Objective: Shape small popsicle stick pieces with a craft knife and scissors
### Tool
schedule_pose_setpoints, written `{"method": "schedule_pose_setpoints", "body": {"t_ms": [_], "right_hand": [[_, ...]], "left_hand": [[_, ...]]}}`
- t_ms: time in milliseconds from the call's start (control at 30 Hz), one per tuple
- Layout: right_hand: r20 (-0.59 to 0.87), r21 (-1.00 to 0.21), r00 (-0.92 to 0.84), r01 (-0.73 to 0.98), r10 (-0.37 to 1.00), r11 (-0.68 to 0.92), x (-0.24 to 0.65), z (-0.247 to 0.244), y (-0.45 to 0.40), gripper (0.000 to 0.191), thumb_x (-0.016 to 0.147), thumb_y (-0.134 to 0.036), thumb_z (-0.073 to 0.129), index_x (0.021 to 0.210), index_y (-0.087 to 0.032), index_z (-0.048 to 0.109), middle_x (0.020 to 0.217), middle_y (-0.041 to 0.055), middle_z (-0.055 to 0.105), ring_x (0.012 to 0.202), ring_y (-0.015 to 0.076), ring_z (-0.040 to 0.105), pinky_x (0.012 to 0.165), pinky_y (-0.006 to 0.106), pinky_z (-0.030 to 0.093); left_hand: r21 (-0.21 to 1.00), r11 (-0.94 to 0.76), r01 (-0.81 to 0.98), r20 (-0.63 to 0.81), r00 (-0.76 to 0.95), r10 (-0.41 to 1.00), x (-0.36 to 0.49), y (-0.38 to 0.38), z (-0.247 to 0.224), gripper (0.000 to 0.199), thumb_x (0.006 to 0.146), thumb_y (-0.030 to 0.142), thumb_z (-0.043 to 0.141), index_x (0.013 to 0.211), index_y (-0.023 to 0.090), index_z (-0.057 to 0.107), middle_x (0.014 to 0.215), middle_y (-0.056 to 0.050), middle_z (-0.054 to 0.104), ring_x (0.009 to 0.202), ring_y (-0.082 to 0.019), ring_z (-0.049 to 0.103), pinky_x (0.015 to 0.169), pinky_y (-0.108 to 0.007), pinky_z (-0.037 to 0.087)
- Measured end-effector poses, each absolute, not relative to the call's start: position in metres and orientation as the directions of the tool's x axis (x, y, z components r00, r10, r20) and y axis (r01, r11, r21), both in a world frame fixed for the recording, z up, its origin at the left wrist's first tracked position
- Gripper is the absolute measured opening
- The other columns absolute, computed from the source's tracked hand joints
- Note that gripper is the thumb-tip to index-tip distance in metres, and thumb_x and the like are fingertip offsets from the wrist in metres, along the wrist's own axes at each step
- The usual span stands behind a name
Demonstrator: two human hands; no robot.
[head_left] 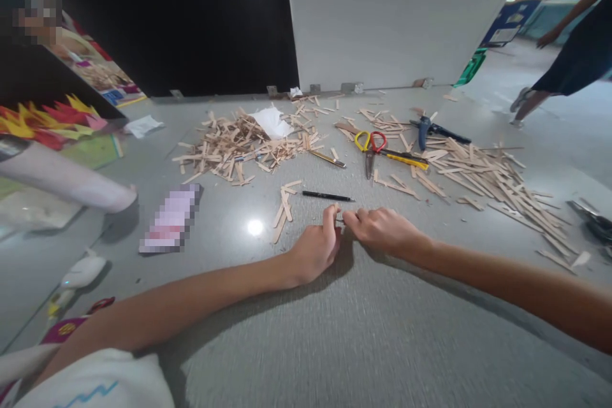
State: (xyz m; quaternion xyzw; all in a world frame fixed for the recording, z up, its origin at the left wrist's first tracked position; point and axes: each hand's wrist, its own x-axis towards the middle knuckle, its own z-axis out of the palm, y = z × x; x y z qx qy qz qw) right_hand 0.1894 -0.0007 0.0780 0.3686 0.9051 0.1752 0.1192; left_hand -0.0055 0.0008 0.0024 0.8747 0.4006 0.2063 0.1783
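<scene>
Items: my left hand (313,250), which I am curling; my right hand (377,228), which I am bunching just beside it; a small thing (340,220), showing between the fingertips; I cannot tell which hand is pinching it. Also: a black pen-shaped tool (327,196), lying just beyond my hands; wooden sticks (285,207), lying to its left; scissors (370,164), lying beyond it, to the right

Grey bench (306,344), glossy surface. On it: stick heap (224,150), rear, left of centre; loose sticks (488,172) at right; scissors (370,162) between; black pen (327,196) nearer front; purple item (171,218) at left.
</scene>
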Motion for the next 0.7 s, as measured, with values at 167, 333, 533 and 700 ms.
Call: {"method": "schedule_pose_setpoints", "body": {"t_ms": [167, 333, 533, 700], "right_hand": [[0.077, 0.521, -0.586, 0.714, 0.806, 0.469, 0.173, 0.081, -0.036, 0.028, 0.096, 0.006, 0.043, 0.096, -0.014, 0.064, 0.06, 0.0024, 0.062, 0.043, 0.0125, 0.05, 0.044, 0.03, 0.013], [-0.011, 0.447, -0.666, 0.663, 0.745, 0.6, 0.183, 0.078, -0.013, 0.028, 0.096, 0.004, 0.044, 0.097, -0.014, 0.065, 0.064, 0.0041, 0.065, 0.046, 0.0138, 0.052, 0.046, 0.031, 0.015], [-0.042, 0.441, -0.685, 0.641, 0.727, 0.629, 0.185, 0.084, -0.014, 0.029, 0.093, 0.006, 0.045, 0.099, -0.013, 0.066, 0.064, 0.0035, 0.064, 0.047, 0.0146, 0.051, 0.046, 0.031, 0.019], [-0.024, 0.495, -0.635, 0.663, 0.772, 0.561, 0.174, 0.092, -0.032, 0.032, 0.089, 0.009, 0.045, 0.096, -0.013, 0.068, 0.06, 0.0022, 0.061, 0.043, 0.0142, 0.049, 0.042, 0.031, 0.015]], "left_hand": [[0.468, -0.628, 0.622, 0.203, 0.616, 0.761, -0.007, -0.001, 0.001, 0.052, 0.103, 0.02, 0.04, 0.152, 0.01, 0.024, 0.081, -0.006, 0.074, 0.055, -0.02, 0.067, 0.06, -0.032, 0.056], [0.461, -0.612, 0.643, 0.185, 0.604, 0.775, -0.006, 0.001, 0.001, 0.058, 0.103, 0.018, 0.042, 0.154, 0.01, 0.018, 0.079, -0.005, 0.074, 0.06, -0.023, 0.07, 0.063, -0.034, 0.058], [0.453, -0.613, 0.647, 0.159, 0.617, 0.77, -0.004, 0.0, 0.003, 0.057, 0.103, 0.016, 0.043, 0.154, 0.008, 0.02, 0.084, -0.009, 0.075, 0.061, -0.025, 0.073, 0.064, -0.035, 0.058], [0.444, -0.617, 0.65, 0.14, 0.63, 0.764, -0.005, -0.002, 0.004, 0.057, 0.103, 0.017, 0.042, 0.155, 0.007, 0.022, 0.086, -0.011, 0.076, 0.06, -0.024, 0.071, 0.064, -0.036, 0.058]]}}
